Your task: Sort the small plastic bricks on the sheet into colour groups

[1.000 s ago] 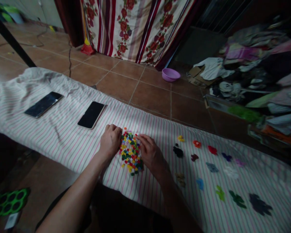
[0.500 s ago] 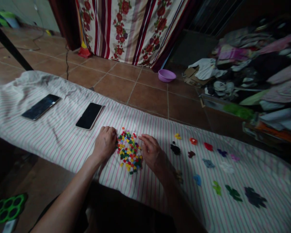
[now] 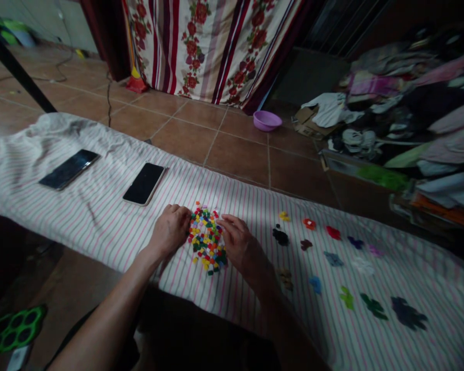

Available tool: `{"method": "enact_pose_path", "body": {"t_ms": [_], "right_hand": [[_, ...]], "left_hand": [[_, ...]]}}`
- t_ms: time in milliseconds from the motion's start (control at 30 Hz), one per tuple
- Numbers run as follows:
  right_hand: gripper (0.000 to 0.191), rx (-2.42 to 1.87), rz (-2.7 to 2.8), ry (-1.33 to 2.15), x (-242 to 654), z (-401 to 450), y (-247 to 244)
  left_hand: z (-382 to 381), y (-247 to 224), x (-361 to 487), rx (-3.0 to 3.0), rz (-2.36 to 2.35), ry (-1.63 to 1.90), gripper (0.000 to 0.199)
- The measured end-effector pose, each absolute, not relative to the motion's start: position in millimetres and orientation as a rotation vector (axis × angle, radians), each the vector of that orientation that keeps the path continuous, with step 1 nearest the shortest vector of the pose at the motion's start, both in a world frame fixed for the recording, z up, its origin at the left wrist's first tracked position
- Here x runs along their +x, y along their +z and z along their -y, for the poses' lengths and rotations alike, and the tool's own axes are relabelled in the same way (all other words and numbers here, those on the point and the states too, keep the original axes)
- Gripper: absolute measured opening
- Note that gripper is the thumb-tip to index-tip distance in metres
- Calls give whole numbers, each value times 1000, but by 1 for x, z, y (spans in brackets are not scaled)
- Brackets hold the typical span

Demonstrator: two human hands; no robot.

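Note:
A heap of small mixed-colour pieces (image 3: 207, 241) lies on a striped cloth (image 3: 100, 216) over a table. My left hand (image 3: 171, 230) rests at the heap's left edge with fingers curled. Against the heap's right side my right hand (image 3: 237, 245) lies with fingers spread on the pieces. Neither hand visibly holds a piece. To the right lie small sorted clusters by colour: yellow (image 3: 283, 216), black (image 3: 280, 237), red (image 3: 333, 232), blue (image 3: 314, 284), green (image 3: 373, 306).
Two dark phones (image 3: 144, 183) (image 3: 69, 168) lie on the cloth to the left. Beyond the table are tiled floor, a purple bowl (image 3: 267, 120), a flowered curtain (image 3: 216, 46) and heaped clothes (image 3: 406, 113) at right. A green holed tray (image 3: 13, 329) sits on the floor lower left.
Both hands have closed in a little on the heap, the right hand lowering onto the pieces. The camera view shifted slightly.

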State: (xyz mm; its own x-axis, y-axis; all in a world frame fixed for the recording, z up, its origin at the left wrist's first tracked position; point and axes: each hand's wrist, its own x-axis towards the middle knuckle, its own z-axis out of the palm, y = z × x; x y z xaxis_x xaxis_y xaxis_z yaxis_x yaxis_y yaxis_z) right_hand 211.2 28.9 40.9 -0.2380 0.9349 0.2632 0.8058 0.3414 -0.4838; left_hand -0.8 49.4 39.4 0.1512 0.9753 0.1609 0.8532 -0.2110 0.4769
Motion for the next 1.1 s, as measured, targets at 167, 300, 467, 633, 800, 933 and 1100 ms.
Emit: {"method": "enact_pose_path", "body": {"t_ms": [167,300,467,633,800,933,1100], "right_hand": [[39,-1455,2127,361,213,-32,32],[47,-1472,2128,369,212,-36,32],[49,-1546,2156,367,204,-40,38],[50,-1554,2173,378,202,-41,37],[50,-1555,2174,390,203,-40,38],[50,-1570,2212,392,203,-39,41],[50,-1573,2231,365,203,-37,41]], "left_hand": [[-54,39,6,2122,-1732,645,16],[-56,38,13,2105,-1723,698,17],[-56,39,18,2120,-1711,767,16],[-57,38,18,2106,-1731,763,17],[-59,39,19,2058,-1780,729,18],[-59,41,23,2056,-1782,712,22],[-59,41,28,2075,-1830,716,23]]}}
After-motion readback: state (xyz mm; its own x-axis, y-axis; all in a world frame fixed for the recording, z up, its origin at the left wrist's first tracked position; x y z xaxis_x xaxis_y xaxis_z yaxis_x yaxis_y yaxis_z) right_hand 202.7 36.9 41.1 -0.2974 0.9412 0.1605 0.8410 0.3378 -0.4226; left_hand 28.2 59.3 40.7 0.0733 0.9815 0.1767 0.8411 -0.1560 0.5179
